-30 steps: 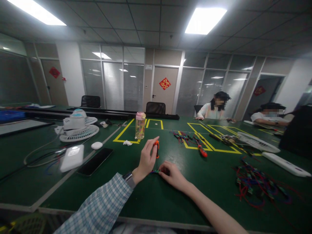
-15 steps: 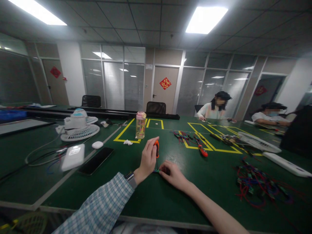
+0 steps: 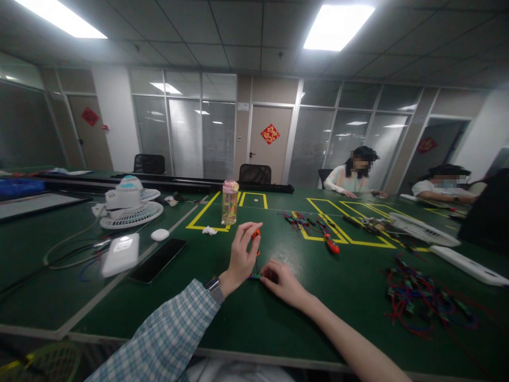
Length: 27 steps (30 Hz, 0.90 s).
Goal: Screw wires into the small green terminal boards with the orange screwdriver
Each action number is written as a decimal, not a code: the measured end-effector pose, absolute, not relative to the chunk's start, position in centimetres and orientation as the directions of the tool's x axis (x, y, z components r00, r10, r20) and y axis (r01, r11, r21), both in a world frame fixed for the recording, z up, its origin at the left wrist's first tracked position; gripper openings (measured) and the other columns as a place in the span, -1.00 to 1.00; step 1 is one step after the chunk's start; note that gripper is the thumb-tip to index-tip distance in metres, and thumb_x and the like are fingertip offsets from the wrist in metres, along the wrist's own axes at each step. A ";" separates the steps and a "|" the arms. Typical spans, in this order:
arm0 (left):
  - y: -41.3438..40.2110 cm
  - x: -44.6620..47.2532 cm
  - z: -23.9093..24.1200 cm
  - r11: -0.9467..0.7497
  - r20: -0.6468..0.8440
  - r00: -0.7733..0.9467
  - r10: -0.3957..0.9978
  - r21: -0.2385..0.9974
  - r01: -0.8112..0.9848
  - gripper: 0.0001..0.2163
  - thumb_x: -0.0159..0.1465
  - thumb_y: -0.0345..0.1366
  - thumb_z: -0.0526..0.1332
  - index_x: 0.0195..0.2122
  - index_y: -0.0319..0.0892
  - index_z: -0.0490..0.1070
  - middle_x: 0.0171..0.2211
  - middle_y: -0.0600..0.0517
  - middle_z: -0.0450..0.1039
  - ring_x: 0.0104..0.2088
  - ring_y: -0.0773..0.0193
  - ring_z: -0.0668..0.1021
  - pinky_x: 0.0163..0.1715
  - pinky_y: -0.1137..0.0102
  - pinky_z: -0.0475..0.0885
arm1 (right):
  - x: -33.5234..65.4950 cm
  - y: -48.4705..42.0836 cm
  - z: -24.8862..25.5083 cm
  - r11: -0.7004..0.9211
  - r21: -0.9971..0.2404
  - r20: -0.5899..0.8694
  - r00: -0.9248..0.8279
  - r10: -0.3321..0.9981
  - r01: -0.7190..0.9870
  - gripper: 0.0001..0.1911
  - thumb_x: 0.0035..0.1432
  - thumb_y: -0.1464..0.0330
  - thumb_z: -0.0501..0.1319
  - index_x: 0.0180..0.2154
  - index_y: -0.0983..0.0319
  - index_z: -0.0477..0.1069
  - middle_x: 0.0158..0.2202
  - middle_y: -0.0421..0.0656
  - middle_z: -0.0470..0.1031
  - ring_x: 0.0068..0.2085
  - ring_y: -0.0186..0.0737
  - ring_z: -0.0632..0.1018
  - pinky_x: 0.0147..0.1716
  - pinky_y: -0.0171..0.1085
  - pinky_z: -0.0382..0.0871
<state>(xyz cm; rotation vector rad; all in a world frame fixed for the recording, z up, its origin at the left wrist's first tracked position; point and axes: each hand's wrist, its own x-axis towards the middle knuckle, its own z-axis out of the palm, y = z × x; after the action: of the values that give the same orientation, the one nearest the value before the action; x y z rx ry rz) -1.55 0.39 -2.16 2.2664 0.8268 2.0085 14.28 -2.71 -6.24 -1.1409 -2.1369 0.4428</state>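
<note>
Near the middle of the green table, my left hand (image 3: 240, 255) is closed around the handle of an upright screwdriver (image 3: 256, 233), orange and black. Its thin shaft points down at a small green part with wire ends (image 3: 254, 276), which looks like a little circuit board or connector. Whether the tip touches it I cannot tell. My right hand (image 3: 284, 281) rests on the table, thumb and fingers pinching the right end of this part. The left palm and fingers hide some of the handle.
Tangled red and blue wires with green parts (image 3: 421, 297) lie at right. Farther back are another wire bunch (image 3: 298, 220), a red screwdriver (image 3: 331, 244) and a pink-lidded bottle (image 3: 229, 204). At left are a phone (image 3: 158, 261), a white power bank (image 3: 121, 254) and a fan (image 3: 131, 212). Two people sit back right.
My left fingers have shifted around the screwdriver handle, with the index finger now stretched further over its top. My right hand stays nearly still on the green part.
</note>
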 end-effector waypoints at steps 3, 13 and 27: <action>0.4 -1.5 -1.9 -0.873 0.907 0.082 0.412 0.368 0.320 -0.70 0.39 -0.38 -0.07 0.08 -0.15 0.31 -0.04 -0.09 0.39 -0.01 0.23 0.45 0.03 0.27 0.38 | 14.3 -2.7 -6.3 0.567 -0.562 0.405 -0.398 0.823 0.602 -0.91 0.04 0.56 0.19 -0.39 0.27 0.40 -0.44 -0.22 0.34 -0.42 -0.32 0.38 -0.43 -0.37 0.23; 0.1 -1.2 -1.4 -0.846 0.905 0.022 0.425 0.388 0.365 -0.79 0.33 -0.32 0.09 -0.04 -0.12 0.39 -0.21 -0.01 0.29 -0.17 0.27 0.43 -0.12 0.36 0.39 | 14.3 -2.7 -6.3 0.558 -0.564 0.396 -0.393 0.830 0.609 -0.90 0.04 0.56 0.19 -0.38 0.27 0.42 -0.44 -0.22 0.33 -0.43 -0.32 0.37 -0.44 -0.37 0.22; 0.1 -1.3 -1.7 -0.859 0.932 0.070 0.356 0.296 0.417 -0.79 0.33 -0.31 0.10 -0.03 -0.13 0.38 -0.24 -0.01 0.29 -0.22 0.29 0.44 -0.20 0.40 0.41 | 14.4 -2.5 -6.7 0.565 -0.563 0.408 -0.391 0.825 0.603 -0.91 0.05 0.54 0.20 -0.38 0.27 0.41 -0.45 -0.23 0.34 -0.44 -0.33 0.37 -0.45 -0.37 0.22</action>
<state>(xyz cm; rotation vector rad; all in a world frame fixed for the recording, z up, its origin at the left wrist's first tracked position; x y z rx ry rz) -1.26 0.06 -1.72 2.3333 0.8430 2.0060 14.40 -2.45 -6.69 -1.1375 -2.1313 0.4279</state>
